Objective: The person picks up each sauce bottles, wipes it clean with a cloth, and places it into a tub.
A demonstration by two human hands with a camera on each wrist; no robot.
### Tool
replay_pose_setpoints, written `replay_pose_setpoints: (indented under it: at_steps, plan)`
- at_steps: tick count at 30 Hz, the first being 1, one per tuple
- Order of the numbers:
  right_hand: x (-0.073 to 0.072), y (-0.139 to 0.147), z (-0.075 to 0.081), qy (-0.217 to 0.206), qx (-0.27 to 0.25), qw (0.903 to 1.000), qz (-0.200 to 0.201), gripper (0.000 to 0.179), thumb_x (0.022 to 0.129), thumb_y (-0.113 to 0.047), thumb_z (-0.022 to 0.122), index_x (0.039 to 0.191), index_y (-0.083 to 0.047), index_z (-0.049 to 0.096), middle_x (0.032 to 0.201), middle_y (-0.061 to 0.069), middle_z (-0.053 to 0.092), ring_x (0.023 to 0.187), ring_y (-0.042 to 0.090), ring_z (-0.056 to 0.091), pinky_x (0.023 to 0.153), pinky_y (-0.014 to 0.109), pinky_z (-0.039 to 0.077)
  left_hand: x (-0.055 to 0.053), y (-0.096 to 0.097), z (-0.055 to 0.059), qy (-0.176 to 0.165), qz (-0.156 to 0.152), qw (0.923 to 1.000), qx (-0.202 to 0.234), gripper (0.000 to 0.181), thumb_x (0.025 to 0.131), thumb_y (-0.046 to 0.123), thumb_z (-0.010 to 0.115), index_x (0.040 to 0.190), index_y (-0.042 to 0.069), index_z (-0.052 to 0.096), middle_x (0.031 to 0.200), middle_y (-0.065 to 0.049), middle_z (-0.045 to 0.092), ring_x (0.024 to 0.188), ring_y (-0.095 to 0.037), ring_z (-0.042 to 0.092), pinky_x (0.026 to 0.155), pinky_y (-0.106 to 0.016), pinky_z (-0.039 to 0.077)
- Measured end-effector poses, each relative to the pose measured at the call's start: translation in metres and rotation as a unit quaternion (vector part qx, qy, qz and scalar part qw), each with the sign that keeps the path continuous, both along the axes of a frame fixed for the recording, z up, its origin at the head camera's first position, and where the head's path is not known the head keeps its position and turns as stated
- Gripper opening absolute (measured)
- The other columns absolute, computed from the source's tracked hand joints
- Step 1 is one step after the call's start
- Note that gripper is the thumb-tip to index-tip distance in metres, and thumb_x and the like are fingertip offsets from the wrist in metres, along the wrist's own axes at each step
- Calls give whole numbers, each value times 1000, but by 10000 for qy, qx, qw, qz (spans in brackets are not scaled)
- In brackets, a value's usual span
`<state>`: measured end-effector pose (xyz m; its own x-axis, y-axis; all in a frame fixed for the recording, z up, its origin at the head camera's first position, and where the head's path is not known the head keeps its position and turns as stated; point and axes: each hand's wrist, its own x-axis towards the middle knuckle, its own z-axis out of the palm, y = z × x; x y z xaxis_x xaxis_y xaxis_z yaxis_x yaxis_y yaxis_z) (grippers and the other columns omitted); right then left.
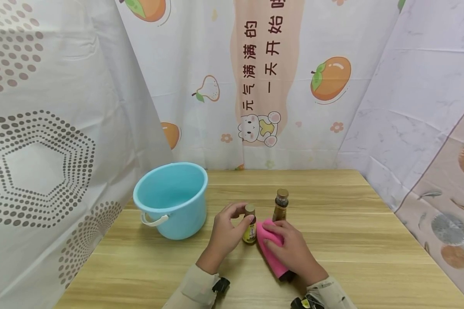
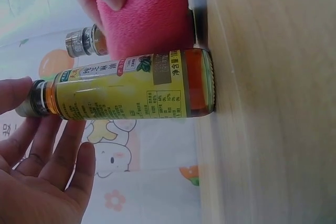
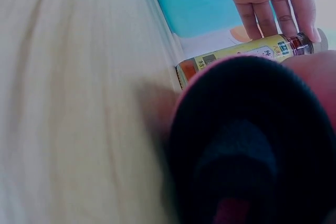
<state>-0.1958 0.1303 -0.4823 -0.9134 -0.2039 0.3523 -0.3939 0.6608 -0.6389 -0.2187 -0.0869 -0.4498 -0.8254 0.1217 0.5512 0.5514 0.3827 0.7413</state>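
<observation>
A small sesame oil bottle (image 2: 123, 87) with a yellow label stands upright on the table. My left hand (image 1: 228, 231) pinches it at the neck, just under the cap, with the thumb on one side and fingers on the other. My right hand (image 1: 291, 246) grips a pink plush thing (image 1: 270, 244) with a dark end (image 3: 241, 145); its kind is not clear. In the left wrist view, the pink plush (image 2: 152, 14) overlaps the side of the oil bottle. Behind the right hand stands a second, taller brown bottle (image 1: 280, 206) with a gold cap, its lower part hidden.
A light blue bucket (image 1: 185, 219) with a white handle stands on the left of the wooden table (image 1: 352, 231). Printed curtains (image 1: 216, 51) hang behind the table and along both sides.
</observation>
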Motion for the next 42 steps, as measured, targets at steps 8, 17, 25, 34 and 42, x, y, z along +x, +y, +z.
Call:
replay_pose_setpoints:
  at_steps: [8, 17, 25, 34, 42]
  plan:
    - [0, -1, -1, -66, 156, 9999, -29, 42, 88, -24, 82, 129, -20, 75, 125, 0, 68, 106, 16, 64, 83, 35, 55, -1, 1, -2, -188, -13, 9998, 46, 35, 97, 31, 75, 128, 15, 71, 110, 10, 71, 106, -9, 69, 93, -42, 60]
    - [-1, -1, -2, 11, 157, 9999, -39, 43, 87, -24, 84, 129, -20, 75, 125, -1, 68, 98, 11, 62, 79, 29, 53, -1, 1, -3, -263, -31, 9995, 170, 35, 91, 28, 82, 125, 23, 71, 109, 11, 72, 102, -9, 71, 92, -45, 60]
    - [0, 0, -2, 428, -45, 9991, -9, 43, 84, -22, 85, 126, -20, 76, 126, -2, 67, 97, 11, 61, 76, 27, 53, -1, 1, -3, -367, -110, 9991, 202, 35, 93, 27, 80, 126, 19, 71, 115, 6, 73, 101, -12, 74, 93, -44, 61]
    - [-3, 0, -1, 1215, -720, 9898, 192, 45, 82, -14, 86, 125, -23, 76, 125, -1, 67, 103, 14, 67, 75, 26, 61, -1, 1, 1, -356, -246, 9985, 323, 35, 93, 22, 80, 127, 19, 71, 118, 4, 72, 104, -16, 75, 93, -42, 61]
    - [-3, 1, -4, 1533, -1006, 9825, 323, 47, 82, -8, 85, 126, -23, 76, 126, -2, 67, 105, 18, 68, 76, 28, 63, 0, 1, -1, -485, -278, 9977, 371, 35, 93, 20, 80, 126, 18, 71, 120, 3, 72, 105, -17, 74, 93, -44, 61]
